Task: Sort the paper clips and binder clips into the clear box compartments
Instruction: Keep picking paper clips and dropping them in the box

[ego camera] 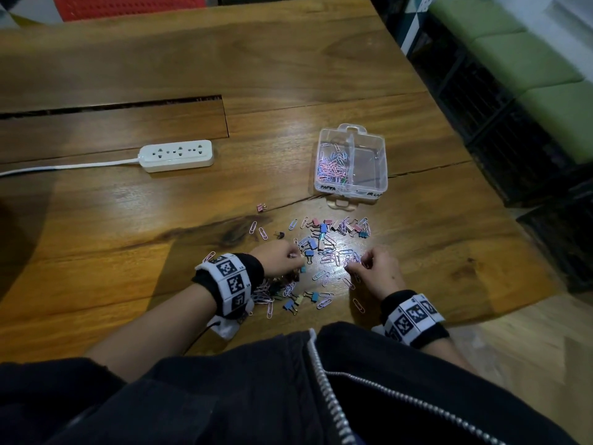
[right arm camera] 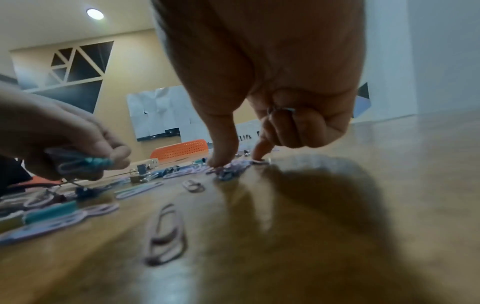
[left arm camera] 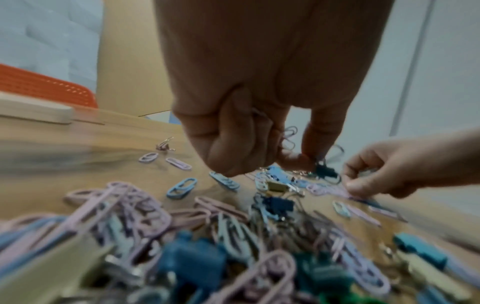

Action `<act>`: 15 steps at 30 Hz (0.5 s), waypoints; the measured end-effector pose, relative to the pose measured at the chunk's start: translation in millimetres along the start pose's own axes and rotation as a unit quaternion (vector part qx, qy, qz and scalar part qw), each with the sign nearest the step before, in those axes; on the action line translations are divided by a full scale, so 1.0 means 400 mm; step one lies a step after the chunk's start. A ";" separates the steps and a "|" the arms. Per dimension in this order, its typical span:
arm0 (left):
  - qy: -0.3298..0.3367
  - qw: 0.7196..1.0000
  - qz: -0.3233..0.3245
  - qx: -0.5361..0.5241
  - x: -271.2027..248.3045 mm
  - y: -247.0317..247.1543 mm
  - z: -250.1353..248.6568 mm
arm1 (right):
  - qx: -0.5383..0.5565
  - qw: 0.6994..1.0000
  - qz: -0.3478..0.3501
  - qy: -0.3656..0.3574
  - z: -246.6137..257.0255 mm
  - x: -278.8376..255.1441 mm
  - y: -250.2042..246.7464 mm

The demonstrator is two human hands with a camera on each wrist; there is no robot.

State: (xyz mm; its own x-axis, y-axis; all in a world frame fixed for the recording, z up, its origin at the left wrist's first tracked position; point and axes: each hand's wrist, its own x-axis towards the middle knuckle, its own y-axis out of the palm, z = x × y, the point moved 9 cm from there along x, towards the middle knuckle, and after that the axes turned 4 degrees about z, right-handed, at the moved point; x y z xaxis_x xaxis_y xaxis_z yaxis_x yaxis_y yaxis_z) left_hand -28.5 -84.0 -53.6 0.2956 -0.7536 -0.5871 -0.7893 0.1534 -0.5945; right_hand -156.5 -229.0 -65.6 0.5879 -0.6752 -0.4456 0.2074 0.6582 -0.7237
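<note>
On table (ego camera: 128,75): pastel paper clips (ego camera: 333,256); binder clips (ego camera: 309,253)

**Dim room, one bright patch, blurred wrist views**

The head view is dim, with a bright glare patch on the wooden table (ego camera: 337,248) amid the scattered clips and wide-angle bending at the edges. The left wrist view is soft, its foreground paper clips (left arm camera: 233,246) out of focus. In the right wrist view a ceiling lamp (right arm camera: 95,13) glows; the right hand (right arm camera: 262,82) casts a broad shadow.
</note>
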 end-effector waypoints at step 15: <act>0.017 0.791 0.042 -0.611 0.015 -0.011 -0.011 | 0.121 0.984 0.126 -0.029 0.046 -0.005 0.044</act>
State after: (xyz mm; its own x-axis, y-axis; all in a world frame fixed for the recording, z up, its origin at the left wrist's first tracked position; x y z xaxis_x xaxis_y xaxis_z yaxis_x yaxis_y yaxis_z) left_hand -25.6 -92.2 -52.1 0.2167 -0.7936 -0.5686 -0.7426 -0.5121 0.4317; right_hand -139.7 -209.9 -67.8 0.6866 -0.4651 -0.5588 0.2255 0.8669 -0.4445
